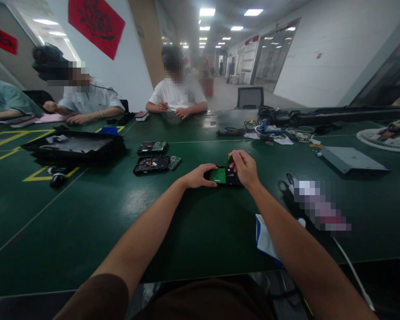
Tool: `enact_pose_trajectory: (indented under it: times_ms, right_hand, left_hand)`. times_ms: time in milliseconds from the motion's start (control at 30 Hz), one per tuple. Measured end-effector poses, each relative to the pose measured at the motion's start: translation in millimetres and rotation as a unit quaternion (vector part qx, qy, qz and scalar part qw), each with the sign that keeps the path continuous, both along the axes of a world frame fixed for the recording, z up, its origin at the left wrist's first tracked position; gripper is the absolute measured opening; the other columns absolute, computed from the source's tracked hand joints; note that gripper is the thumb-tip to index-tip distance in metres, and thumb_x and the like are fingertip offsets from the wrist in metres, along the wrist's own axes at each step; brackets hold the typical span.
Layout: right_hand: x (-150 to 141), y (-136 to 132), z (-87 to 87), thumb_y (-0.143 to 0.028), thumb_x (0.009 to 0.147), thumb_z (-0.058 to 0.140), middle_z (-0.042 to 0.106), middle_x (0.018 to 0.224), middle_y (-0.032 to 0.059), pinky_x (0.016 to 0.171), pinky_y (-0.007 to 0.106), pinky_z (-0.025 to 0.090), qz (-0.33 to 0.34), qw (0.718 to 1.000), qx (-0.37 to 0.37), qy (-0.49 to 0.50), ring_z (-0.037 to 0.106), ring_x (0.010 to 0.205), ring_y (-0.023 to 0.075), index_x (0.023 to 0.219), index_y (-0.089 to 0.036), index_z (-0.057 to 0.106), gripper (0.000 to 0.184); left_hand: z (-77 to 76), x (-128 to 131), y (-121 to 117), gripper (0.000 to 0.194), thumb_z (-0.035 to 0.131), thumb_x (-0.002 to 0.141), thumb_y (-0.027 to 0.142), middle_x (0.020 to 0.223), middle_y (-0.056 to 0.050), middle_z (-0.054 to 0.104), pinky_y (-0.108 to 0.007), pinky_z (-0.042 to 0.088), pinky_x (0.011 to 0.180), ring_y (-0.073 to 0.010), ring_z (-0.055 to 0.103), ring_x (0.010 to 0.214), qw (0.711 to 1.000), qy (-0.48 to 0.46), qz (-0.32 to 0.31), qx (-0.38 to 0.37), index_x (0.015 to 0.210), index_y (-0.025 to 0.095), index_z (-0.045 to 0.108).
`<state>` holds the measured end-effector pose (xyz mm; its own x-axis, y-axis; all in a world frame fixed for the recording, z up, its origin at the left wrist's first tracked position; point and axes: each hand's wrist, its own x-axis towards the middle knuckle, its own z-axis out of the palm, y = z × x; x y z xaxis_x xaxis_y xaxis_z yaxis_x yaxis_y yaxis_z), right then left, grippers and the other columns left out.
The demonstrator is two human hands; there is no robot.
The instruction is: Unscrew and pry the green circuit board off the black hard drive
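Note:
A hard drive (219,176) lies on the green table in front of me, its green circuit board facing up. My left hand (202,176) grips its left end, thumb along the near edge and fingers over the far edge. Over the drive's right end, my right hand (244,168) is closed in a pinch around a small screwdriver (230,158). Only a bit of the screwdriver's yellow handle shows; its tip is hidden. To the left lie two more hard drives: a black one (151,165) with a loose circuit board (175,162) at its right end, and another (152,147) behind it.
A black tray (76,149) stands at left, with a black-and-white object (57,177) before it. At right are a grey metal case (353,160), cables (270,129) and a white fan grille (386,141). A blue-and-white packet (265,238) lies beneath my right forearm. Several people sit across the table.

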<state>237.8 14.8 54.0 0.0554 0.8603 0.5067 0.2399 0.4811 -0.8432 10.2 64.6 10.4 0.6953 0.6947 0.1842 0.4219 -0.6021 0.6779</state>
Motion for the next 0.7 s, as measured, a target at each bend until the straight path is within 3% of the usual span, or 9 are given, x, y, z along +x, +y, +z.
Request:
enact_pose_trajectory:
  times_ms: [167, 400, 600, 700]
  right_hand:
    - [-4.4, 1.3, -1.7, -0.066, 0.09, 0.059, 0.071, 0.095, 0.0036, 0.043, 0.023, 0.041, 0.021, 0.998, -0.025, 0.054, 0.062, 0.057, 0.0102, 0.094, -0.023, 0.059, 0.043]
    - [-2.9, 2.0, -1.9, -0.067, 0.092, 0.056, 0.068, 0.094, 0.0023, 0.047, 0.024, 0.045, -0.004, 1.0, -0.008, 0.014, 0.059, 0.057, 0.0103, 0.106, -0.025, 0.066, 0.045]
    - [0.2, 4.9, -8.8, -0.06, 0.09, 0.062, 0.069, 0.087, 0.0018, 0.057, 0.028, 0.054, -0.046, 0.999, -0.005, -0.025, 0.066, 0.065, 0.0151, 0.116, -0.024, 0.064, 0.045]
    - [-0.1, 9.6, -15.1, -0.053, 0.09, 0.064, 0.072, 0.099, 0.0041, 0.064, 0.032, 0.058, -0.042, 0.999, 0.005, -0.022, 0.069, 0.069, 0.0164, 0.123, -0.024, 0.061, 0.044]
  left_hand:
    - [2.4, 0.0, -1.3, 0.084, 0.083, 0.07, 0.051, 0.152, -0.012, 0.051, -0.048, 0.033, 0.12, -0.0328, 0.045, 0.142, 1.0, 0.003, -0.004, 0.004, 0.143, 0.021, 0.054]
    - [3.7, -0.9, -2.7, 0.084, 0.082, 0.071, 0.052, 0.153, -0.012, 0.049, -0.046, 0.033, 0.121, -0.0313, 0.045, 0.142, 1.0, 0.004, -0.003, 0.006, 0.144, 0.021, 0.053]
    - [4.7, -0.8, -3.4, 0.086, 0.082, 0.069, 0.052, 0.156, -0.01, 0.046, -0.045, 0.033, 0.12, -0.0311, 0.044, 0.143, 1.0, 0.017, 0.01, -0.006, 0.145, 0.023, 0.052]
    - [4.7, -0.1, -3.1, 0.086, 0.083, 0.069, 0.05, 0.155, -0.01, 0.048, -0.046, 0.032, 0.121, -0.0313, 0.044, 0.143, 1.0, 0.014, 0.006, -0.003, 0.144, 0.024, 0.053]
